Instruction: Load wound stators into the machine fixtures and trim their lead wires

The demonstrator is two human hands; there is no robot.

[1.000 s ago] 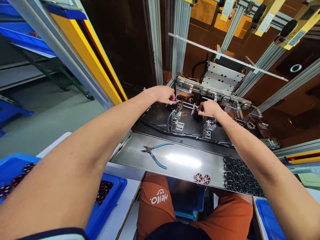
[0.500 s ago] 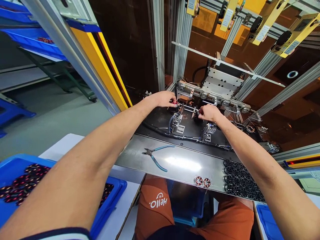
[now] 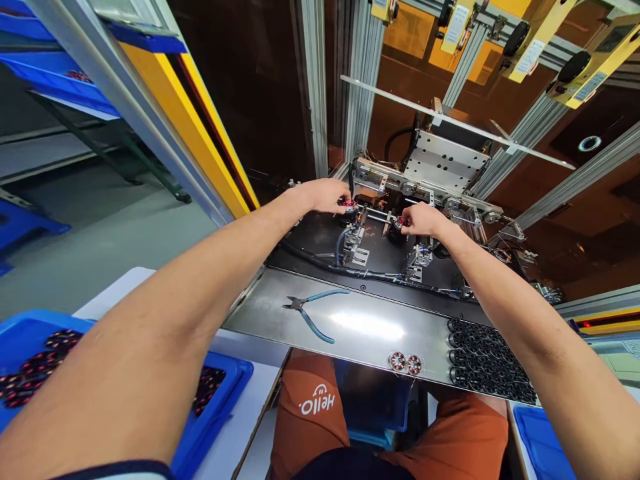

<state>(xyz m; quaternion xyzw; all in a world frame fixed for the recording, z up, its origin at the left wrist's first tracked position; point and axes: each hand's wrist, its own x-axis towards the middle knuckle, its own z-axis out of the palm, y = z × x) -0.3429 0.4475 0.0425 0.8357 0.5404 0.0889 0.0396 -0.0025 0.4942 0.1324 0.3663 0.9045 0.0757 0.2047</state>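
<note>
My left hand (image 3: 331, 195) reaches into the machine, its fingers closed around the top of a red-wound motor stator (image 3: 349, 207) on the left holder. To the right, my right hand (image 3: 421, 220) has its fingers pinched at the side of a second motor stator (image 3: 399, 223), which sits on a dark round holder. The fingertips of both hands are partly hidden. Between the two holders runs a metal rod with small brackets (image 3: 376, 215). Below the hands, metal fixture blocks (image 3: 356, 248) stand on the black machine bed.
Cutting pliers (image 3: 299, 304) lie open on the metal ledge (image 3: 360, 333). Near its front edge rest two copper-wound stators (image 3: 398, 362), and rows of black cylindrical parts (image 3: 483, 360) stand at right. A blue tray (image 3: 235, 373) of stators is at left. Cables cross the machine bed.
My right hand has shifted slightly right and up, so more of the stator and holder beside it shows. My left fingers have risen a little, baring more of the left stator.
</note>
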